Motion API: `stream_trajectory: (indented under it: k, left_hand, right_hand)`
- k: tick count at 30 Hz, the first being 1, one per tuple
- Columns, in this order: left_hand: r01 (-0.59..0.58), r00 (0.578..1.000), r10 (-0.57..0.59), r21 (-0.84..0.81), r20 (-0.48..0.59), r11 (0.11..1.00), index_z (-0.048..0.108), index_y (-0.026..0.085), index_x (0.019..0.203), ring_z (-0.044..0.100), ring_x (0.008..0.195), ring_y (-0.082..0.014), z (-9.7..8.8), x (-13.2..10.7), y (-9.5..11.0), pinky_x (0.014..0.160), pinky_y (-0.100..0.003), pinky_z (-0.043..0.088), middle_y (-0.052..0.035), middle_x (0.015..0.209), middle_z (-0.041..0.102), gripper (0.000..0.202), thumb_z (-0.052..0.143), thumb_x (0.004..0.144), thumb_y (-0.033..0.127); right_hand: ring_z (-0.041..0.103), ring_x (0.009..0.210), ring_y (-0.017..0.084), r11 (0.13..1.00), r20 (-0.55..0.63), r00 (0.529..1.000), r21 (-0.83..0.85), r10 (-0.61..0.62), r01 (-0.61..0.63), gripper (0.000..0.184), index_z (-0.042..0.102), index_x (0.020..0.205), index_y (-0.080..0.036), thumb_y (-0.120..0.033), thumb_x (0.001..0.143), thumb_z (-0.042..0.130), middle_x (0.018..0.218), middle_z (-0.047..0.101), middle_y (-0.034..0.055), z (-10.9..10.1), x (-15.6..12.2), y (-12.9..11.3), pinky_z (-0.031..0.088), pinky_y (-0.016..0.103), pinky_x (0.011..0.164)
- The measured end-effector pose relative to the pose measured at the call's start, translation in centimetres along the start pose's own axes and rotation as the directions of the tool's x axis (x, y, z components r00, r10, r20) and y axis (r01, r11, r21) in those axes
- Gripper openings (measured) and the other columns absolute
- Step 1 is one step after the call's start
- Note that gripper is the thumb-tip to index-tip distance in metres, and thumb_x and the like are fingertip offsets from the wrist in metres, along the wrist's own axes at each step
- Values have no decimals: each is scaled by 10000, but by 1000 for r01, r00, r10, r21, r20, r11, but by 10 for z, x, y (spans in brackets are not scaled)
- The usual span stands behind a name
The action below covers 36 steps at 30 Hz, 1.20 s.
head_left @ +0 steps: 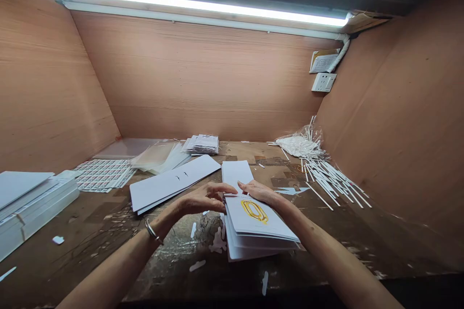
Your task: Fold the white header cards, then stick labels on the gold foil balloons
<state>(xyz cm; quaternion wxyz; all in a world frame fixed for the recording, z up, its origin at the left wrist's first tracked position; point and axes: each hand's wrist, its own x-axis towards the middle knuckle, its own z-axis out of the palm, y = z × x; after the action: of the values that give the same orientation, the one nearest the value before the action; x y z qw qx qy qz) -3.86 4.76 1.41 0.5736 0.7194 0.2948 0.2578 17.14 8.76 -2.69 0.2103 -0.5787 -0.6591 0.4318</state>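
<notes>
Stack of white cards (pixel 261 231), top one printed with a yellow looped oval, lies askew toward the near edge of the scarred brown workbench (pixel 94 236). Left hand (pixel 203 199) and right hand (pixel 258 191) sit apart, fingertips nearly meeting over the stack's far edge; both touch that edge, fingers loosely extended, though any pinch on the top card cannot be told from this view. Metal bangle (pixel 152 231) on left wrist. White paper scraps (pixel 218 241) litter the bench beside the stack. Just past the hands, a single white card (pixel 236 174) lies flat, and a long white folded card pile (pixel 170 183) sits left of it. Along the left edge, white boards (pixel 32 207) are stacked, with printed label sheets (pixel 103 175) beyond them. Toward the back edge: clear plastic sleeves (pixel 159 157) and a small pile of printed leaflets (pixel 202 145). Right side: loose white sticks (pixel 333 183) fan out from a bagged bundle (pixel 299 144). Wall socket (pixel 324 82) on the wooden panel behind.
</notes>
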Motion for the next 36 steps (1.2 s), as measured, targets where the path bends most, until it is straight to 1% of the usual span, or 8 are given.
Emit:
stream_trajectory:
  k: [3,6,10,14,19,28,33,36]
  left_hand:
    - [-70,991,84,139,-99,988,670,179,938,575,794,-194,10,4,-1,667,-241,433,-55,926,648,303,611,658,278]
    - [-72,949,122,177,-289,982,688,151,786,558,723,-174,22,18,-9,646,-234,418,-30,755,649,238,532,727,320]
    - [-151,793,60,-101,-606,983,662,110,840,557,647,-165,39,40,-26,600,-254,429,-41,696,637,344,519,742,407]
    - [-284,705,-1,-284,-709,916,643,84,920,587,689,-186,49,52,-38,641,-290,456,-85,783,661,412,596,690,422]
    - [-262,687,-10,-261,-726,929,635,81,942,589,691,-187,57,55,-44,646,-287,452,-88,792,668,427,587,703,431]
    - [-79,686,111,78,-719,994,631,123,722,481,563,-135,76,53,-33,523,-226,350,-13,621,589,307,463,778,373]
    - [-54,716,331,424,-615,904,587,156,574,457,560,-128,96,45,-32,542,-225,318,-8,579,541,245,432,752,224]
    - [-80,728,281,330,-626,941,593,152,624,480,597,-137,94,47,-31,565,-222,346,-10,608,555,268,414,788,267]
  right_hand:
    - [474,473,142,1000,48,999,13,-3,2,520,606,545,-143,-624,694,473,482,554,25,-4,-2,0,363,273,523]
    - [495,514,150,964,-22,998,258,-57,61,427,599,547,-151,-557,670,548,488,565,21,-10,0,0,392,281,547]
    - [551,593,153,869,-127,989,479,-74,127,351,601,766,-166,-499,702,510,629,619,30,-16,-2,-1,428,265,544]
    - [594,649,154,776,-189,982,614,-31,143,340,570,849,-155,-413,631,608,758,650,53,-11,-10,-2,455,266,582]
    - [605,815,183,770,-315,946,584,-77,257,460,539,870,-148,-155,442,708,855,665,48,7,-16,1,458,309,762]
    - [602,685,185,807,-367,930,539,-36,243,296,589,763,-133,-140,469,620,720,660,24,4,-24,11,473,280,638]
    - [542,583,159,891,-440,895,372,-78,261,110,586,617,-134,-149,522,532,589,613,8,13,-26,18,384,219,476]
    - [556,633,165,864,-446,892,419,-72,280,168,585,685,-141,-149,524,540,645,625,9,13,-28,23,416,229,537]
